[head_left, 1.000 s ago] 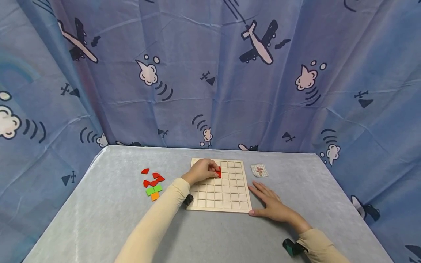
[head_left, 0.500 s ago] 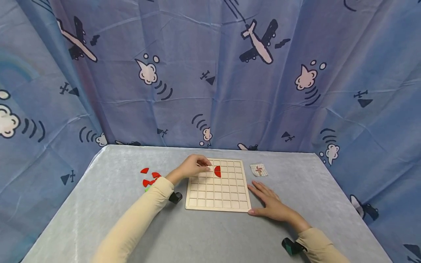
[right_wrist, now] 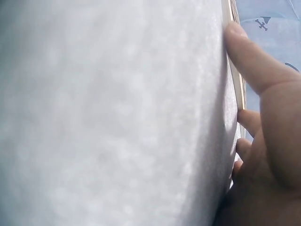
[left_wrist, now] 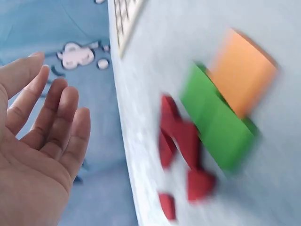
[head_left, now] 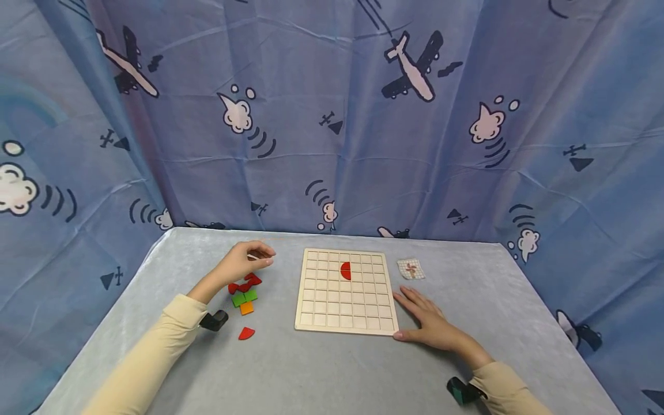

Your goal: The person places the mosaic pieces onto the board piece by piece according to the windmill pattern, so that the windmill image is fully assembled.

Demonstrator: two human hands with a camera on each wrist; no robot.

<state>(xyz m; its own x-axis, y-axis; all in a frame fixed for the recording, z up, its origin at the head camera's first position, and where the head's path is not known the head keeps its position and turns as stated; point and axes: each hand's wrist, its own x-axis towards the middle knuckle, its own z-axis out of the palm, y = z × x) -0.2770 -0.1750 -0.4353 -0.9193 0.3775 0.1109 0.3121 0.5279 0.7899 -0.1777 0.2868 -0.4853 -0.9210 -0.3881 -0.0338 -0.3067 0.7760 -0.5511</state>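
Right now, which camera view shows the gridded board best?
The head view: it shows the whole gridded board, with the red half-circle on it. The left wrist view catches only a corner near the picture's top; the right wrist view shows just a thin edge beside the right hand.

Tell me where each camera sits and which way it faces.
Head: on the head, facing forward and down at the board; left hand, right hand and sleeves show.
Left wrist: on that wrist, towards green squares and orange square; left hand shows.
Right wrist: on that wrist, towards table and board's edge; right hand shows.
Head and left wrist share the orange square.
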